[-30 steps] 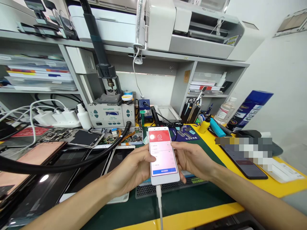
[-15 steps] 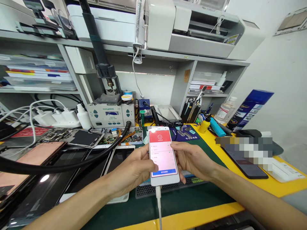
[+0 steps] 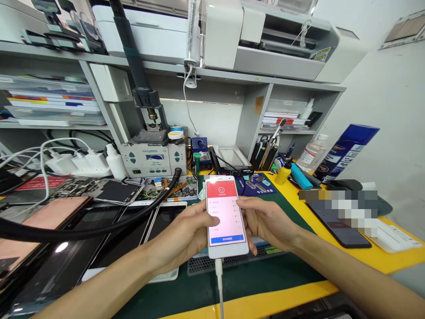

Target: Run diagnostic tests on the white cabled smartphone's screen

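A white smartphone (image 3: 226,212) with a lit red-and-pink screen is held upright above the green mat (image 3: 206,283). My left hand (image 3: 184,237) wraps its left edge, with the thumb resting on the screen. My right hand (image 3: 265,221) grips its right edge from behind. A white cable (image 3: 219,288) runs from the phone's bottom toward me.
A grey soldering station (image 3: 154,157) with a black hose (image 3: 83,230) stands behind. Phone screens and circuit boards (image 3: 99,190) lie at left. A dark phone (image 3: 338,228) rests on the yellow table edge at right. Tools, a bottle (image 3: 312,155) and a blue box (image 3: 348,150) stand at the back right.
The list on the phone's screen has changed slightly and my left thumb has shifted a little on it. The hands and phone stay in place.
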The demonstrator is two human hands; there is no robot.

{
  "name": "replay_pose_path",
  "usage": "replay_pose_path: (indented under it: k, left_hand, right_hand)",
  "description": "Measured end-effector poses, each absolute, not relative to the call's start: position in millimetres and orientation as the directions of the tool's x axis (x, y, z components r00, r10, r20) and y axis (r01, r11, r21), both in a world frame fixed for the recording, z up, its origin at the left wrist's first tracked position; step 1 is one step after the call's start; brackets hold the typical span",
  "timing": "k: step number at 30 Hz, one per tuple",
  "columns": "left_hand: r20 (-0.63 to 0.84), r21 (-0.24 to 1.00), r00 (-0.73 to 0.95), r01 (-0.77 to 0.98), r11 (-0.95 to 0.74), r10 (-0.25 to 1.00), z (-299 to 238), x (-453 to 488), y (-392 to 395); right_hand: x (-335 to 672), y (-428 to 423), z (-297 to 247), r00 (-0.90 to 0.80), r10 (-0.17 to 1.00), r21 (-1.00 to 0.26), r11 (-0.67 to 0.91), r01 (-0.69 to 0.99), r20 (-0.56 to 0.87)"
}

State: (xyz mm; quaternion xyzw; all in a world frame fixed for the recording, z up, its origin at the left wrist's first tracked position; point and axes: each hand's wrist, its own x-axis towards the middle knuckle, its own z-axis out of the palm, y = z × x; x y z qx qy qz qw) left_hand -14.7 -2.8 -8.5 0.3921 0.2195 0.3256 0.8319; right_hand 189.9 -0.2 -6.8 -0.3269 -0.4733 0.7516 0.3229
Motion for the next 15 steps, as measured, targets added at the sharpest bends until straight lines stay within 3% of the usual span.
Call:
replay_pose_path:
  k: [15]
  left_hand:
    - [-0.124, 0.844, 0.696, -0.301, 0.444, 0.707, -12.3, -16.5, -3.4]
  right_hand:
    - [189.7, -0.3, -6.9, -0.581, 0.795, -0.927, -0.330, -0.179, -0.171]
